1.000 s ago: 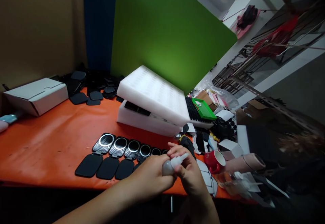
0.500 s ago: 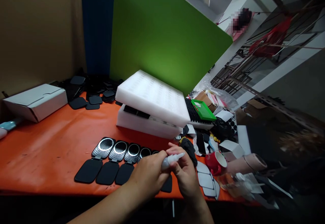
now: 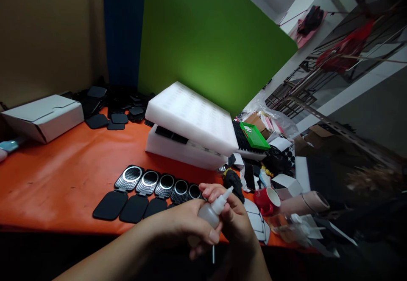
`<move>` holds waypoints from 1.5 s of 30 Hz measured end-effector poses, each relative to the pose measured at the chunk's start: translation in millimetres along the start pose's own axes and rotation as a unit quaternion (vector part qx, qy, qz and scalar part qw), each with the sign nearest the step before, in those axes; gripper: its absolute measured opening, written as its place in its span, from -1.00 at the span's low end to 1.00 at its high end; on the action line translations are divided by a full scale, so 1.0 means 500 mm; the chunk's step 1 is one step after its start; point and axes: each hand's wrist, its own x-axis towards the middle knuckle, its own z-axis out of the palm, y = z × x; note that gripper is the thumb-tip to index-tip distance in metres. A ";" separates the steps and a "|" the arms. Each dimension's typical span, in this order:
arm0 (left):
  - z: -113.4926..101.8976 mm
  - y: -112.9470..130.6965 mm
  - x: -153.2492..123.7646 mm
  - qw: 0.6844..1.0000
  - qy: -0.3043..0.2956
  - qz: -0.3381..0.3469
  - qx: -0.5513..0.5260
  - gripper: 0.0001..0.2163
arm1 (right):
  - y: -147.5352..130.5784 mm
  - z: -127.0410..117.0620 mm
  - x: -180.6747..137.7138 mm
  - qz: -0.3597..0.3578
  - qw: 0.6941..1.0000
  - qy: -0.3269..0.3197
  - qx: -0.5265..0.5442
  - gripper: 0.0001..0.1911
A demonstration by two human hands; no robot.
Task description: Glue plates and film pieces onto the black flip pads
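The left hand (image 3: 178, 228) wraps closed around a small white squeeze bottle (image 3: 208, 214), held just beside the right end of a row of open black cases (image 3: 152, 187). The right hand (image 3: 237, 226) pinches the bottle's nozzle.

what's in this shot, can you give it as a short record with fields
left hand: grips a small whitish bottle by its body
right hand: fingers curled about the bottle's nozzle
beside the hands: row of open black cases with silver rings, on the orange table
behind: two stacked white foam blocks, green board
right side: red cup among clutter
far left: white box
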 end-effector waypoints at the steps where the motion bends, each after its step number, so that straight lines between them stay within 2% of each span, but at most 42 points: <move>1: 0.000 0.001 -0.001 1.000 -0.003 0.001 -0.012 -0.89 | -0.002 -0.001 0.001 0.011 1.000 -0.006 0.009 -0.71; 3: 0.003 0.002 -0.002 0.999 0.036 0.005 0.012 -0.90 | -0.005 -0.006 0.003 0.025 1.000 -0.006 0.004 -0.70; 6: 0.011 0.000 0.001 0.981 0.148 0.032 0.125 -0.94 | -0.004 -0.016 0.007 0.012 0.999 0.005 -0.042 -0.70; 8: 0.016 0.000 0.003 0.949 0.211 0.069 0.223 -0.88 | 0.003 -0.018 0.008 -0.009 0.997 0.025 -0.072 -0.71; 12: 0.019 0.006 0.005 0.849 0.330 0.133 0.390 -0.78 | 0.018 -0.013 0.008 -0.013 0.990 0.105 -0.089 -0.72; 13: 0.019 0.009 0.004 0.845 0.339 0.131 0.393 -0.77 | 0.019 -0.011 0.007 -0.004 0.991 0.104 -0.082 -0.70; 15: 0.019 0.014 0.004 0.887 0.300 0.092 0.338 -0.79 | 0.016 -0.011 0.006 0.015 0.996 0.068 -0.060 -0.64; 17: 0.021 0.018 0.004 0.941 0.224 0.034 0.251 -0.80 | 0.009 -0.013 0.007 0.022 0.999 0.021 -0.043 -0.60; 18: 0.022 0.018 0.004 0.956 0.193 0.014 0.219 -0.79 | 0.006 -0.015 0.008 0.017 0.999 0.007 -0.041 -0.60; 20: 0.021 0.016 0.007 0.964 0.175 0.012 0.199 -0.75 | 0.006 -0.015 0.010 -0.009 0.999 0.009 -0.051 -0.64; 21: 0.020 0.014 0.009 0.959 0.187 0.025 0.211 -0.76 | 0.009 -0.014 0.011 -0.023 0.998 0.023 -0.061 -0.65; 23: 0.014 0.010 0.012 0.927 0.243 0.072 0.277 -0.78 | 0.022 -0.009 0.012 -0.036 0.992 0.073 -0.094 -0.65; 25: 0.007 0.006 0.013 0.867 0.311 0.109 0.373 -0.78 | 0.038 0.000 0.011 -0.034 0.981 0.137 -0.135 -0.64; 27: -0.001 0.004 0.013 0.816 0.352 0.112 0.445 -0.79 | 0.050 0.008 0.009 -0.024 0.968 0.190 -0.163 -0.65; 28: -0.003 0.003 0.013 0.805 0.360 0.108 0.459 -0.80 | 0.052 0.010 0.008 -0.017 0.966 0.200 -0.164 -0.65; 29: -0.005 0.003 0.014 0.807 0.360 0.106 0.456 -0.81 | 0.051 0.010 0.007 -0.010 0.968 0.196 -0.155 -0.65; 30: -0.007 0.003 0.014 0.823 0.351 0.103 0.435 -0.81 | 0.047 0.009 0.007 -0.003 0.974 0.178 -0.138 -0.65; 32: -0.008 0.003 0.015 0.887 0.302 0.073 0.340 -0.78 | 0.033 0.002 0.007 0.010 0.990 0.110 -0.091 -0.62; 34: -0.008 0.004 0.013 0.952 0.217 0.012 0.214 -0.75 | 0.015 -0.006 0.009 0.029 0.998 0.033 -0.053 -0.57; 36: -0.008 0.006 0.008 0.983 0.131 -0.038 0.123 -0.77 | 0.001 -0.012 0.009 0.048 0.998 -0.022 -0.031 -0.55; 37: -0.009 0.006 0.005 0.988 0.109 -0.043 0.102 -0.76 | -0.003 -0.013 0.009 0.050 0.998 -0.033 -0.025 -0.58; 39: -0.009 0.003 0.006 0.988 0.110 -0.026 0.101 -0.72 | -0.004 -0.014 0.007 0.041 0.998 -0.031 -0.027 -0.64; 42: -0.013 -0.013 0.021 0.966 0.185 0.024 0.180 -0.63 | 0.002 -0.013 0.002 0.032 0.996 -0.011 -0.079 -0.68; 45: -0.020 -0.028 0.039 0.920 0.255 0.076 0.286 -0.73 | 0.017 -0.007 -0.004 0.024 0.988 0.040 -0.150 -0.70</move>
